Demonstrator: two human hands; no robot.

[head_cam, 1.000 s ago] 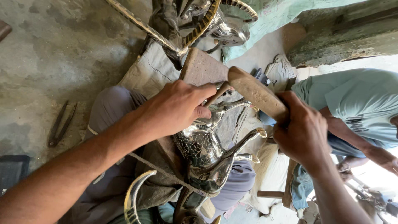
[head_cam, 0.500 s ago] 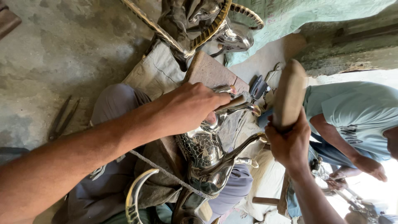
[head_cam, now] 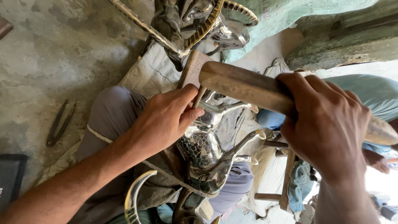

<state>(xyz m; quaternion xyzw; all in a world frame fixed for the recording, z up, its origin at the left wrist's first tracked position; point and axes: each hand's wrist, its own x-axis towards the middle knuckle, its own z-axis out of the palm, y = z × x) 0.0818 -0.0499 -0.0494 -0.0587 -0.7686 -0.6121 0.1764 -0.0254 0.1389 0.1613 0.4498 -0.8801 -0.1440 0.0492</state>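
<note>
My left hand [head_cam: 163, 120] pinches a thin punch tool [head_cam: 199, 96] upright against a shiny silver metal animal figure [head_cam: 207, 149] that lies across my lap on grey cloth. My right hand [head_cam: 327, 124] grips a thick wooden mallet [head_cam: 244, 86], held level with its end right over the top of the punch. The figure has a scale pattern on its body and thin curved legs. A wooden block [head_cam: 191, 68] sits behind the punch.
Another silver figure with ribbed horns [head_cam: 215, 25] lies at the top. Metal tongs [head_cam: 60, 122] rest on the concrete floor at left. A curved silver horn piece [head_cam: 134, 197] lies near my knee. A person in a teal shirt [head_cam: 373, 93] sits at right.
The mallet was raised upright half a second ago and has now swung down onto the punch top. My left hand stayed on the punch and figure.
</note>
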